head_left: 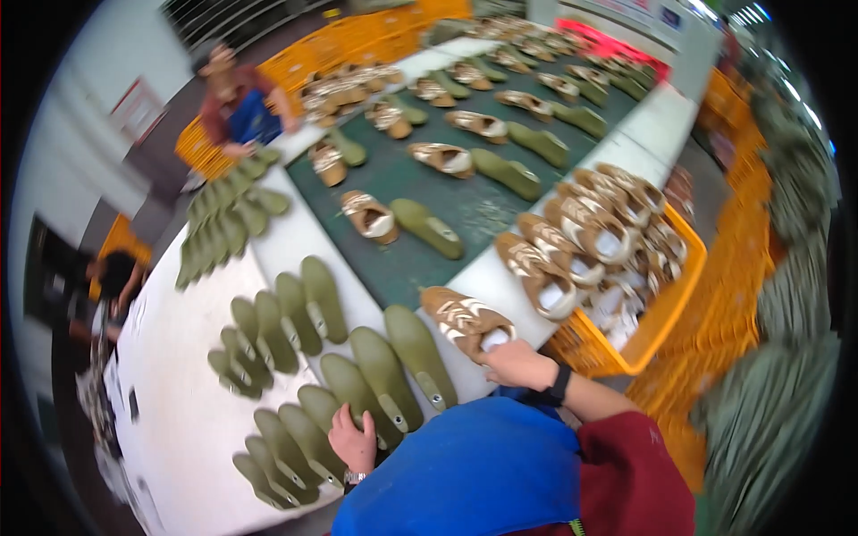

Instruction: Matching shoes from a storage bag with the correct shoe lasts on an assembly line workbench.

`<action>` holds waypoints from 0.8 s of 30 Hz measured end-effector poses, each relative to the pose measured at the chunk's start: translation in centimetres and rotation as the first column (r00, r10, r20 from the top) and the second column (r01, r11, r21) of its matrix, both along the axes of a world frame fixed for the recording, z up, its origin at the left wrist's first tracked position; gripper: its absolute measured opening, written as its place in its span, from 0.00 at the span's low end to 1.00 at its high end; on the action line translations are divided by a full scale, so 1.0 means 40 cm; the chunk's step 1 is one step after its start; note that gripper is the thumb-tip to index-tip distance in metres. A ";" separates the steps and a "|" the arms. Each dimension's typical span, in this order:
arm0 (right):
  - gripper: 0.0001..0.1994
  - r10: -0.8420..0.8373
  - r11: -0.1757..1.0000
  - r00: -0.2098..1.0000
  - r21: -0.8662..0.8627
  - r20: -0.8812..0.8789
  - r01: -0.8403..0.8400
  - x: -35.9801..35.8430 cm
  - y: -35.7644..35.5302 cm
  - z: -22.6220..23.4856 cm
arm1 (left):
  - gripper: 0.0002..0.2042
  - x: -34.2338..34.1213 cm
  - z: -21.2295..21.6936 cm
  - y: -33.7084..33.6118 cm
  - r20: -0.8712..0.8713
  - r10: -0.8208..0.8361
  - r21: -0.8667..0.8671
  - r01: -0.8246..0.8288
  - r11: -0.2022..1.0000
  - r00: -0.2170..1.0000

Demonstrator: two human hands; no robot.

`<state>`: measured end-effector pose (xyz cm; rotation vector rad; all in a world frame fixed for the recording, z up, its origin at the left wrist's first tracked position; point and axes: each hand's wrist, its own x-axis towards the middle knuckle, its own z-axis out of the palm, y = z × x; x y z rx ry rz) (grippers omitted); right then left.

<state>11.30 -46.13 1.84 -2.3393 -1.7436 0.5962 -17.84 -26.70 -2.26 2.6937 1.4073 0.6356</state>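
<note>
On the white tabletop [174,366], my left hand [354,439], fingers apart, touches green insoles [344,377]; my right hand [520,364] is clamped on a brown shoe [460,317] near the close corner of the green belt [487,213]. A crate [579,348] of shoes seems left — beyond, shoe-and-insole pairs [427,228] already line the belt.

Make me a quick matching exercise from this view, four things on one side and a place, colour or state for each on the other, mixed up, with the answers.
Column one:
1. Left hand
2. Right hand
3. Crate
4. Table's inset surface

Column two:
A. Dark green
B. Among olive-green insoles
C. Yellow-orange, piled with shoes
D. At the heel end of one brown-and-white shoe

Right pairs: 1-B, 2-D, 3-C, 4-A.
</note>
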 end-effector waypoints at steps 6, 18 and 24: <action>0.14 0.038 0.999 0.998 0.018 0.052 -0.039 0.010 -0.005 -0.049 | 0.20 -0.010 0.014 -0.005 0.014 0.018 -0.070 -0.017 0.997 1.000; 0.10 0.094 0.987 0.995 -0.134 0.036 -0.088 0.016 0.040 -0.027 | 0.21 -0.005 0.029 -0.001 0.049 0.007 -0.071 -0.003 0.997 0.999; 0.14 0.046 0.997 0.995 -0.055 -0.090 -0.051 0.028 0.029 -0.008 | 0.21 0.002 0.021 -0.003 0.066 -0.007 -0.064 0.011 0.998 0.998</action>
